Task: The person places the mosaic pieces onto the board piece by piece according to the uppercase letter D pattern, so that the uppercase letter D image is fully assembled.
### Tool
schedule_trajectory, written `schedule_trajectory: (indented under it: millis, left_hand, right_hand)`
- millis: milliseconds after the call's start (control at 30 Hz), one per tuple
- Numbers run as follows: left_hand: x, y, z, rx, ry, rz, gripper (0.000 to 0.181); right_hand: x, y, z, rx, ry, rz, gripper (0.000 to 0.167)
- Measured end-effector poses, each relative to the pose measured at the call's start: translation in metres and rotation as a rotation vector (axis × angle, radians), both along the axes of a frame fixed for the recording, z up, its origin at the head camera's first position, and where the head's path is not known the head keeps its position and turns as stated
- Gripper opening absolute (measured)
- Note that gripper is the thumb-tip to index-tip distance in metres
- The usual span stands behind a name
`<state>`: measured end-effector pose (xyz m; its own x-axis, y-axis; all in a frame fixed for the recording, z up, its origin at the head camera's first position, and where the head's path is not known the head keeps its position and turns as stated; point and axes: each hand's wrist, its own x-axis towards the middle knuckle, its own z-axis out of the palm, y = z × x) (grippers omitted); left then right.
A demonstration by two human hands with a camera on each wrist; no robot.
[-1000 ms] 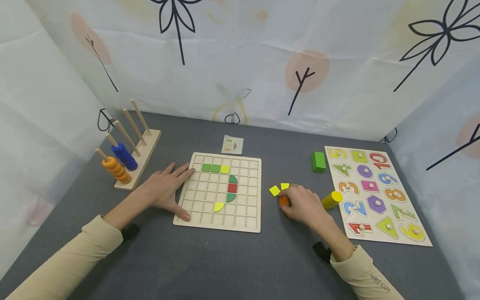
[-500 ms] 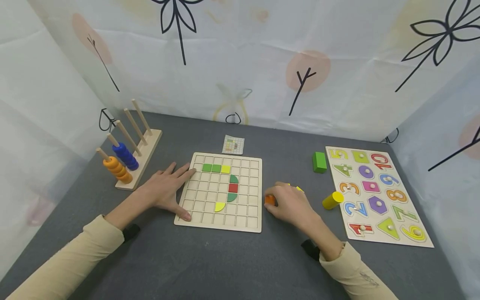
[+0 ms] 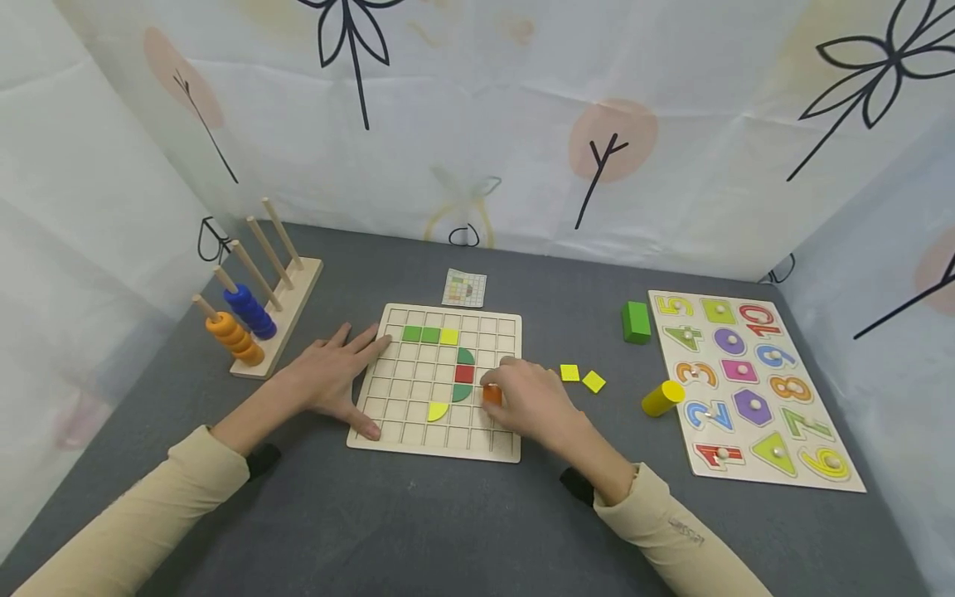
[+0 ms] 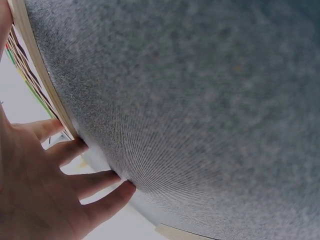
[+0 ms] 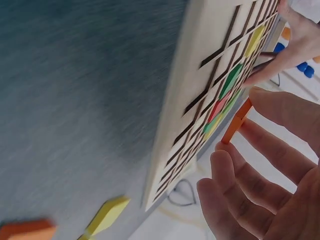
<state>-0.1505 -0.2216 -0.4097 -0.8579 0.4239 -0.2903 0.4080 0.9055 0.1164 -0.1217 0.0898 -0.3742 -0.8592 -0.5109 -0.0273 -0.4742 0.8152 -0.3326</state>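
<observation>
A square wooden grid board (image 3: 399,373) lies on the table with green, red and yellow pieces in some cells. My left hand (image 3: 328,375) rests with spread fingers along its left edge; in the left wrist view the fingertips meet the table beside the rim. Over the board's right side, my right hand (image 3: 533,400) pinches an orange tile (image 5: 237,120) between thumb and fingers. A line crosses the orange, and I cannot tell whether it is one tile or two. The red square (image 3: 464,375) and the lower green quarter-round (image 3: 462,393) are just left of it.
Yellow squares (image 3: 569,373) lie right of the board, and the right wrist view shows another orange tile (image 5: 27,230). A pattern card (image 3: 464,288) sits behind. Around stand a peg stand (image 3: 287,307), a green block (image 3: 636,322), a yellow cylinder (image 3: 662,399) and a number puzzle (image 3: 753,390).
My right hand has moved left from beside the yellow squares to above the board, carrying the orange tile. The yellow squares have come back into sight. My left hand stays put.
</observation>
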Motion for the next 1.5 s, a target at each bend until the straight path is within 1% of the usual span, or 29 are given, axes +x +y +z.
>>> schedule_trajectory:
  millis: [267, 367, 533, 733, 800, 933, 1000, 1100, 1233, 1333, 1500]
  left_hand:
    - [-0.001, 0.002, 0.001, -0.011, -0.015, 0.016, 0.145]
    - [-0.001, 0.003, 0.002, -0.014, -0.021, 0.023, 0.145]
    - [0.0, 0.003, 0.003, -0.014, -0.022, 0.025, 0.145]
    - [0.0, 0.002, 0.002, -0.004, -0.024, 0.022, 0.145]
    - [0.0, 0.002, 0.002, -0.002, -0.025, 0.023, 0.145]
    - [-0.001, 0.002, 0.002, -0.004, -0.028, 0.028, 0.145]
    - [-0.001, 0.003, 0.002, -0.006, -0.03, 0.029, 0.145]
    - [-0.001, 0.003, 0.001, -0.011, -0.029, 0.027, 0.145]
    - [-0.001, 0.003, 0.001, -0.01, -0.021, 0.019, 0.145]
    - [-0.001, 0.003, 0.0, -0.01, -0.02, 0.018, 0.146]
    - [-0.001, 0.002, -0.001, -0.013, -0.022, 0.024, 0.146]
  right_hand:
    - [0.001, -0.029, 0.0, -0.035, 0.011, 0.101, 0.013]
    - [0.001, -0.039, -0.001, -0.031, 0.02, 0.12, 0.015]
    - [0.001, -0.054, -0.003, -0.006, 0.014, 0.129, 0.019]
    - [0.001, -0.069, -0.009, 0.026, -0.024, 0.136, 0.02]
    - [0.001, -0.073, -0.011, 0.027, -0.025, 0.147, 0.017]
    - [0.002, -0.081, -0.016, 0.02, -0.008, 0.175, 0.006]
    - [0.002, -0.084, -0.017, 0.019, 0.0, 0.183, 0.003]
    - [0.002, -0.088, -0.018, 0.028, 0.002, 0.184, 0.005]
    - [0.002, -0.09, -0.018, 0.056, 0.001, 0.179, 0.001]
    - [0.002, -0.09, -0.019, 0.066, 0.007, 0.178, 0.005]
    - [0.003, -0.09, -0.018, 0.075, 0.015, 0.171, 0.005]
